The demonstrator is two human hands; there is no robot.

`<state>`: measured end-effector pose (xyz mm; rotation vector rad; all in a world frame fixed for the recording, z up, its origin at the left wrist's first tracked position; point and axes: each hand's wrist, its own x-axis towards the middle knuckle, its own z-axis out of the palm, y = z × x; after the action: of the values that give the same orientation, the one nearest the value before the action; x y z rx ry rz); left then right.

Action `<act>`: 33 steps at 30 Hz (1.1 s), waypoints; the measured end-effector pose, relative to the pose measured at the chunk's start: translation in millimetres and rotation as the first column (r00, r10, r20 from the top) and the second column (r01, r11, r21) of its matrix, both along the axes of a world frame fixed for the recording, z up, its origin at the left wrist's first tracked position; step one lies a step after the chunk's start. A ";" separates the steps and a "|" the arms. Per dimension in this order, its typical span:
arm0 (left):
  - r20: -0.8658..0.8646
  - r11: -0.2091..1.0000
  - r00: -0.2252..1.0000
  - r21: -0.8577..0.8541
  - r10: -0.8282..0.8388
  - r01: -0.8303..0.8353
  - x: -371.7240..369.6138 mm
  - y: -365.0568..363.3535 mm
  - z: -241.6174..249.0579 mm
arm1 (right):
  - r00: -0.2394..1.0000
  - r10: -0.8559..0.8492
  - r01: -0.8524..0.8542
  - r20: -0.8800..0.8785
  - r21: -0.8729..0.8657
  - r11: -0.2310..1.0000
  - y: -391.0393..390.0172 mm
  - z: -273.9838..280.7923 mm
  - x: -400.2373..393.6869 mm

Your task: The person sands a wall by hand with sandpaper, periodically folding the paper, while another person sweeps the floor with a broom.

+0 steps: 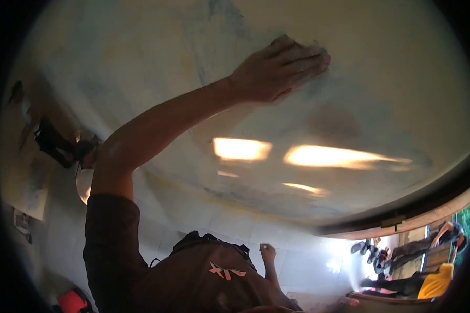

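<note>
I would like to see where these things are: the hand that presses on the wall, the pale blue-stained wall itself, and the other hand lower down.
Hand on wall (277, 73): head view, back of the hand.
Pale blue-stained wall (391, 78): head view, bare part.
Lower hand (268, 253): head view, middle of the hand.

Only marking seen: small red-and-white logo print on dark brown short-sleeved shirt (214, 281), near centre; appears upside down, letters unclear, perhaps "XIA". No other legible text.
</note>
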<state>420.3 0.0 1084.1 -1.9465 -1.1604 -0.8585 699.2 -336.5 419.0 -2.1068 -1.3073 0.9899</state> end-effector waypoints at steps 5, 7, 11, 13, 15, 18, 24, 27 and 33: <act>0.070 0.898 0.902 -0.155 0.426 -0.412 -36.7 -11.1 75.4 | 0.843 -0.464 0.309 -0.273 -0.462 0.831 -123.4 -99.8 47.7; 0.122 0.951 0.944 0.016 0.306 -0.310 -20.2 -9.0 61.6 | 0.793 -0.533 0.304 -0.296 -0.566 0.766 -175.9 -159.2 67.7; -0.319 0.804 0.865 0.341 -0.388 0.487 2.5 13.9 -20.3 | 0.851 -0.466 0.286 -0.243 -0.530 0.798 -169.8 -93.1 49.4; -0.083 0.995 0.991 -0.006 -0.105 0.104 -17.7 1.8 25.3 | 0.866 -0.445 0.307 -0.230 -0.459 0.834 -148.4 -68.4 51.3; -0.153 0.823 0.904 -0.374 0.400 -0.427 -22.2 -22.2 68.1 | 0.844 -0.474 0.360 -0.252 -0.390 0.847 -120.3 -40.3 48.6; 0.010 0.988 0.993 0.092 0.121 -0.121 -1.6 7.5 39.0 | 0.723 -0.576 0.455 -0.383 -0.364 0.813 -88.1 -35.9 38.3; -0.018 0.888 0.994 0.451 0.108 -0.088 -6.0 17.5 24.5 | 0.809 -0.436 0.277 -0.394 -0.399 0.874 -72.9 -38.3 30.9; 0.468 0.944 0.883 0.276 0.030 -0.179 -35.4 58.2 56.9 | 0.785 -0.480 0.327 -0.391 -0.398 0.857 -87.7 -52.8 31.2; -0.321 0.928 0.908 0.164 -0.270 0.334 45.3 -1.7 -77.7 | 0.852 -0.371 0.179 -0.369 -0.461 0.869 -146.5 -63.9 32.4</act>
<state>465.6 -1.7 1006.4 -2.0164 -0.5733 -0.7798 731.7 -483.1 355.1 -2.0923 -0.5680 1.6041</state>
